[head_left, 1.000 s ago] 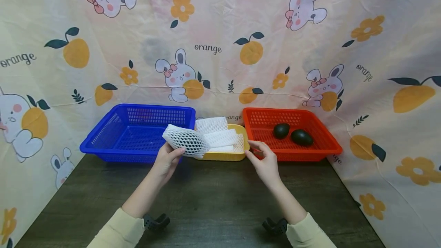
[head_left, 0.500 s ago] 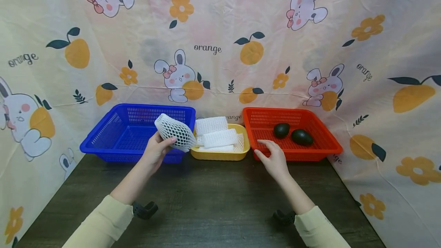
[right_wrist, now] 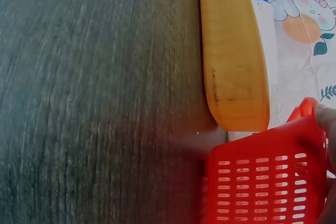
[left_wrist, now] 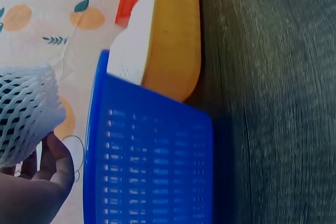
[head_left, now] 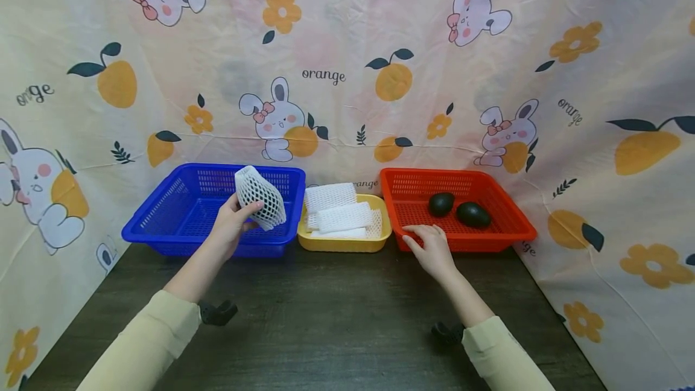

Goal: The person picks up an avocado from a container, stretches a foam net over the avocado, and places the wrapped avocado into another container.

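My left hand (head_left: 230,225) grips a white foam fruit net (head_left: 259,197) and holds it tilted over the right part of the blue basket (head_left: 157,237). Dark green shows through the mesh, so an avocado appears to be inside. In the left wrist view the net (left_wrist: 26,111) stands above the basket's rim, fingers and thumb on its lower end. My right hand (head_left: 434,252) is at the front left corner of the red basket (head_left: 510,235), fingers loosely bent at the rim and holding nothing. Two dark green avocados (head_left: 473,215) lie in the red basket.
Between the two baskets stands a yellow tray (head_left: 342,246) with several flat white foam nets (head_left: 344,217). A patterned cloth (head_left: 347,107) hangs close behind the containers. The dark wooden table (head_left: 326,318) stretches out in front of them.
My left hand has carried the net with the avocado leftward, from beside the yellow tray to over the blue basket, tilting it more upright. My right hand has moved right, from the tray to the red basket.
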A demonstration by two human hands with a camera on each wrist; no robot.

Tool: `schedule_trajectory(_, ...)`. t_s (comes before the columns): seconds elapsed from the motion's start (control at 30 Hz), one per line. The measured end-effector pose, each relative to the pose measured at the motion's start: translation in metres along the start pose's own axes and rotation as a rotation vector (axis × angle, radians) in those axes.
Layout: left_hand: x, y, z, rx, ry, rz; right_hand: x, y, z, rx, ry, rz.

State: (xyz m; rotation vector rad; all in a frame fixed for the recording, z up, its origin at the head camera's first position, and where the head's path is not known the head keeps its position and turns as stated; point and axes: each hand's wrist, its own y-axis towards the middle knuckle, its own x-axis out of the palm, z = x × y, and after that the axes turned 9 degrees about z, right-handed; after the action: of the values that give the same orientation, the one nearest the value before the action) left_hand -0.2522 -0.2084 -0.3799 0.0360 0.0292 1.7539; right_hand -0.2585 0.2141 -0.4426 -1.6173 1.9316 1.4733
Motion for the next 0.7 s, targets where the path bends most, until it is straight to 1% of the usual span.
schedule_trajectory(0.17, -0.003, 0.009, -0.002, 0.008, 0.108, 0.039, 0.001, 0.0, 0.001, -0.011, -0.007, 0.003)
schedule_trajectory(0.27, -0.004, 0.015, -0.002, 0.002, 0.194, 0.076, 0.001, 0.0, 0.001, -0.009, -0.005, -0.004)
schedule_trajectory(0.37, -0.004, 0.022, -0.002, -0.017, 0.273, 0.108, 0.0, 0.0, 0.002, -0.011, -0.005, -0.007)
schedule_trajectory(0.43, -0.003, 0.026, -0.002, -0.025, 0.33, 0.113, 0.001, 0.0, 0.002, -0.012, -0.003, -0.002)
schedule_trajectory(0.5, -0.001, 0.03, -0.003, -0.022, 0.412, 0.112, 0.001, -0.001, 0.002, -0.013, -0.003, 0.003)
schedule_trajectory(0.63, 0.001, 0.038, -0.006, 0.007, 0.586, 0.101, 0.002, -0.001, 0.003, -0.013, -0.002, 0.009)
schedule_trajectory(0.7, 0.002, 0.041, -0.008, 0.01, 0.649, 0.101, 0.003, 0.0, 0.003, -0.014, 0.0, 0.009)
